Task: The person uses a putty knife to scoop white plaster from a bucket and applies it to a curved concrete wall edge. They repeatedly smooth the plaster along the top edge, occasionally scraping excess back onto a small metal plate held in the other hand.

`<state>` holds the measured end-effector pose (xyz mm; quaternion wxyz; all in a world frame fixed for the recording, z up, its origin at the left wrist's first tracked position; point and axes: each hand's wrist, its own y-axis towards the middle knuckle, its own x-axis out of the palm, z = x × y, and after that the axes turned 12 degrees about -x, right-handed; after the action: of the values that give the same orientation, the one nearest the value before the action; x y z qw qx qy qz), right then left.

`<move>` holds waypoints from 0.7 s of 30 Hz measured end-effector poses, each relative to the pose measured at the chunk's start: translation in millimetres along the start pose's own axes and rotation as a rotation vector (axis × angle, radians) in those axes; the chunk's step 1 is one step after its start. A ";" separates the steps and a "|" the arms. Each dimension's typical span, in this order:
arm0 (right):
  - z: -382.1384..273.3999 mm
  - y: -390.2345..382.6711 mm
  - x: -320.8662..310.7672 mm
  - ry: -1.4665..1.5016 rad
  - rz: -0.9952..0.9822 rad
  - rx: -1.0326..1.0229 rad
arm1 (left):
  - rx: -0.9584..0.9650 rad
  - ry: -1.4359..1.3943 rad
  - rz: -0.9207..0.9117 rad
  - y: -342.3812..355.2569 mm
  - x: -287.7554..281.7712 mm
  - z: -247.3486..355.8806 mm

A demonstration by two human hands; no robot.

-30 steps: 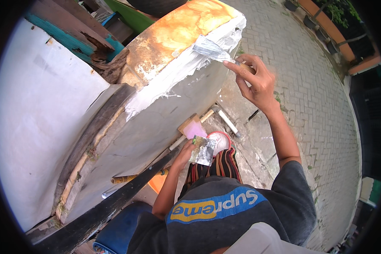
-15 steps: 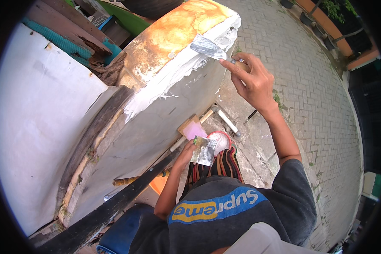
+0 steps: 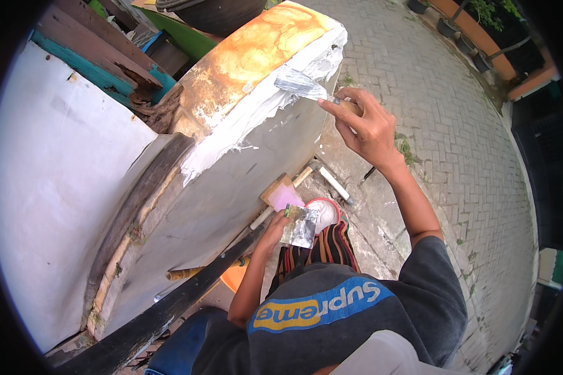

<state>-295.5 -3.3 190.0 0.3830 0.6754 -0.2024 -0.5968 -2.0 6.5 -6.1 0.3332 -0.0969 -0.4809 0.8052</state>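
Observation:
My right hand (image 3: 366,128) is closed round the handle of a putty knife (image 3: 299,84). Its wide metal blade, smeared white, lies against the band of white filler (image 3: 250,119) along the top edge of the wall (image 3: 256,156). Low in front of my body, my left hand (image 3: 274,230) grips a flat square plate (image 3: 299,226) with white and dark smears. Just beyond that plate stands a round tub (image 3: 326,214) with a red rim and white paste inside. The wall's top (image 3: 250,50) is stained orange and brown.
A dark pole (image 3: 162,306) slants past my left side. Beside the wall's foot are a pink-faced block (image 3: 284,194) and a white pipe (image 3: 335,185). A black pot (image 3: 216,15) stands behind the wall; brick paving (image 3: 444,125) stretches to the right.
My right hand and the putty knife have moved slightly left and nearer along the wall's edge. The view has shifted a little; my left hand still holds the plate.

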 end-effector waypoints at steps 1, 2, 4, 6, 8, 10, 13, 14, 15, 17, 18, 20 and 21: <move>7.2 -2.0 1.5 -0.033 0.009 -0.002 | -0.005 -0.008 -0.008 -0.7 0.1 0.6; 14.5 -3.5 2.9 -0.063 0.018 -0.004 | -0.009 -0.017 -0.014 -1.4 0.4 0.6; 28.4 -5.1 5.1 -0.089 0.038 -0.013 | 0.034 0.009 0.029 4.6 -1.6 -7.2; 40.2 -6.1 6.7 -0.106 0.048 -0.001 | 0.029 -0.001 0.044 0.5 2.2 -1.9; 49.6 -6.0 7.1 -0.115 0.051 0.029 | -0.020 -0.044 0.032 -7.6 5.9 5.5; 60.4 -6.1 5.3 -0.116 0.053 0.070 | -0.023 -0.032 -0.005 -4.8 5.5 5.9; 68.0 -6.6 1.7 -0.112 0.069 0.130 | -0.018 -0.022 0.005 -5.6 9.8 7.8; 68.1 -6.9 1.1 -0.113 0.074 0.149 | -0.016 -0.021 0.016 -5.4 10.7 7.4; 64.4 -6.9 0.9 -0.081 0.070 0.145 | -0.016 -0.025 -0.008 -3.6 10.1 6.7; 48.0 -5.6 1.5 -0.019 0.061 0.136 | -0.017 -0.031 -0.057 3.8 7.5 3.7; 44.8 -5.4 0.2 0.001 0.064 0.099 | 0.001 -0.017 -0.055 10.4 9.3 1.0; 35.0 -4.9 0.6 0.039 0.069 0.027 | 0.034 0.010 -0.052 20.2 11.0 -3.2; 29.6 -2.1 -5.2 0.015 0.020 0.027 | 0.049 0.030 -0.032 21.4 12.4 -2.6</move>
<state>-325.4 -6.3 192.0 0.3812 0.6830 -0.2143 -0.5851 -19.6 9.4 -23.3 0.3554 -0.0930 -0.4574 0.8098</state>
